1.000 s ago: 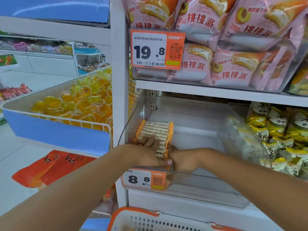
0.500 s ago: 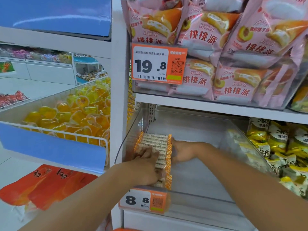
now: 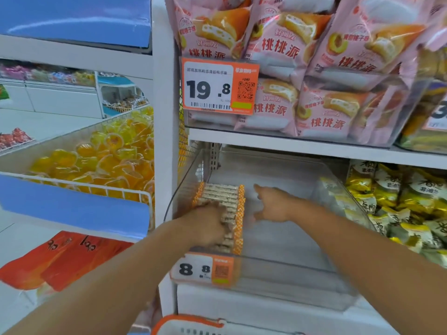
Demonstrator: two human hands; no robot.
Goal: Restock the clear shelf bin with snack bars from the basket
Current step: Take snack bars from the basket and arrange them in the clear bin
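Store shelving, white uprights, pink pie bags [image 3: 285, 59] on the upper shelf, yellow packets [image 3: 396, 204] in the next bin to the right, jelly cups [image 3: 101, 160] in the wire bin on the left. Clear bin [image 3: 290, 269] sits on the lower shelf behind the 8.8 tag [image 3: 204, 269]. Bars [image 3: 222, 197] are packed in one row hard against the bin's left wall, running front to back, probably so later rows can fill rightward across the bare floor. Left hand [image 3: 205, 226] lies on the front part of the row, fingers bent over the bars, looks like pressing them down and into the wall to keep the row square; can't tell if it actually grips one. Right hand [image 3: 273, 204] is just beside the row's right edge, not touching, fingers loose and spread, holding nothing. Basket [image 3: 191, 322] rim shows at bottom edge, contents not visible. Judgement: first row seated, most of the bin unfilled, next is another grab from the basket.
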